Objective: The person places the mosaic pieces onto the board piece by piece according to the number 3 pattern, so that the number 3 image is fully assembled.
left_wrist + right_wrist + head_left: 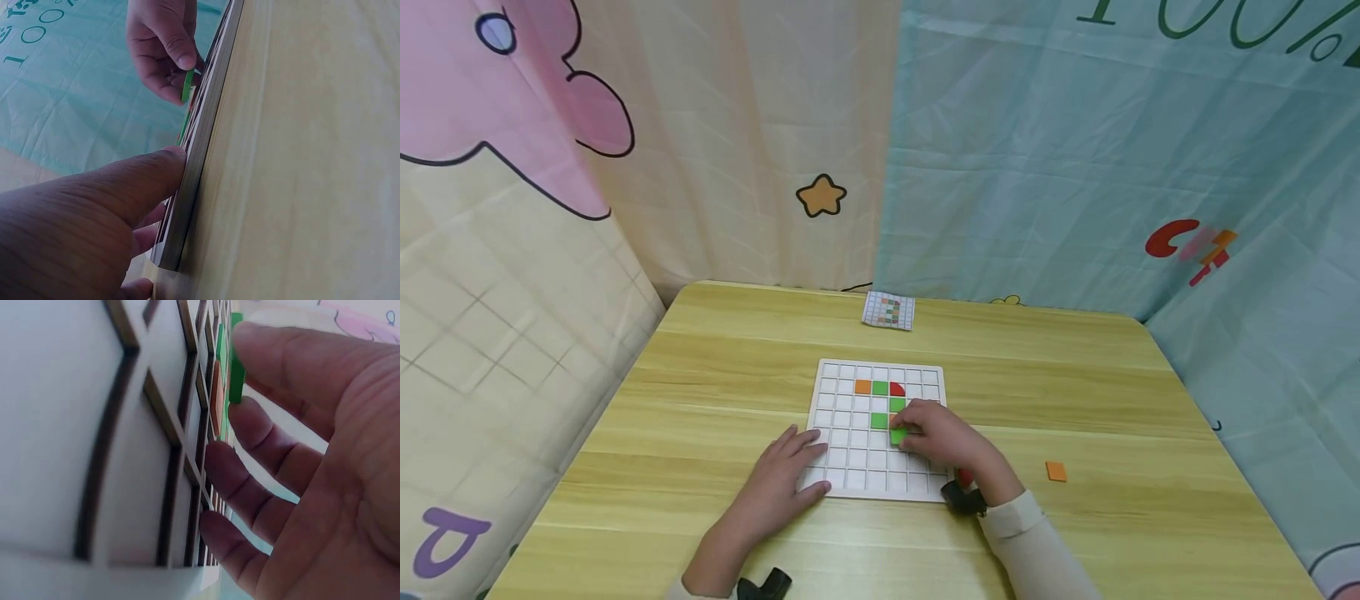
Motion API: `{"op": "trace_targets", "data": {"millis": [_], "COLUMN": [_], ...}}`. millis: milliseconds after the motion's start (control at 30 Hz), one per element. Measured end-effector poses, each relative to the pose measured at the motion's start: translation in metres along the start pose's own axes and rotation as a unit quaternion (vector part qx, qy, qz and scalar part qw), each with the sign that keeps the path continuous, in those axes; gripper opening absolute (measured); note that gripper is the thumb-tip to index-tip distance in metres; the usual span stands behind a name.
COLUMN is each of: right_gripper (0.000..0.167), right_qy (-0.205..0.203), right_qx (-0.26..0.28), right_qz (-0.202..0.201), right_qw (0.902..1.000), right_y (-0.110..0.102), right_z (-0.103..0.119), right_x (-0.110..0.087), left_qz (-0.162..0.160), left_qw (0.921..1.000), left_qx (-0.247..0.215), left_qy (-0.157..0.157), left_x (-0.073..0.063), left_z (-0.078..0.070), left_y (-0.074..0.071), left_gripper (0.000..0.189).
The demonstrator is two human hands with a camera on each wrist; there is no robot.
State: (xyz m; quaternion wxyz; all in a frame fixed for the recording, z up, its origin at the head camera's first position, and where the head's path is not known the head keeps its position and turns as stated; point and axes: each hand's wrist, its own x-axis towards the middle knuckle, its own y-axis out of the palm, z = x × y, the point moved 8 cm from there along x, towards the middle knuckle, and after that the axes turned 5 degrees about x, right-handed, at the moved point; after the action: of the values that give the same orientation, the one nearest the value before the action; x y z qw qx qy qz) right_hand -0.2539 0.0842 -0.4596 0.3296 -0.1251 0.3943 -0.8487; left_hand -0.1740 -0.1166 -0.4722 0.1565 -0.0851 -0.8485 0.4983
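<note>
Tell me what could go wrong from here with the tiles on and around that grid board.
1. The green tile pinched by the right hand could slip or land askew on the raised lines of the grid board, as it seems held just off the surface.
2. That same hand is close to an inset orange tile and might nudge it.
3. The red piece, partly hidden by the right wrist, could get brushed aside.

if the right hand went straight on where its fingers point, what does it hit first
Probably the white grid board, which the fingers pinching the green tile face in the right wrist view; whether any touch it is unclear.
</note>
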Motion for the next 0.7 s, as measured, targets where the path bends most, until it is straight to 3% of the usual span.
{"op": "trace_targets", "data": {"millis": [233, 700], "right_gripper": [0.021, 0.021], "right_qy": [-0.004, 0.008], "right_qx": [-0.055, -0.050], "right_qz": [-0.004, -0.006], "right_qw": [0.9985, 0.9987], "right_y": [0.0035, 0.0034], "right_z": [-0.0002, -0.0014], "right_x": [0.0017, 0.0008], "left_qz": [-0.001, 0.001], "left_qw": [1.0000, 1.0000], "left_qx": [-0.002, 0.001], "left_qy": [0.001, 0.002], "left_x": [-0.0008, -0.0008], "left_z": [-0.0003, -0.0002], "left_y": [-0.0010, -0.0011], "left_gripper": [0.050, 0.050]}}
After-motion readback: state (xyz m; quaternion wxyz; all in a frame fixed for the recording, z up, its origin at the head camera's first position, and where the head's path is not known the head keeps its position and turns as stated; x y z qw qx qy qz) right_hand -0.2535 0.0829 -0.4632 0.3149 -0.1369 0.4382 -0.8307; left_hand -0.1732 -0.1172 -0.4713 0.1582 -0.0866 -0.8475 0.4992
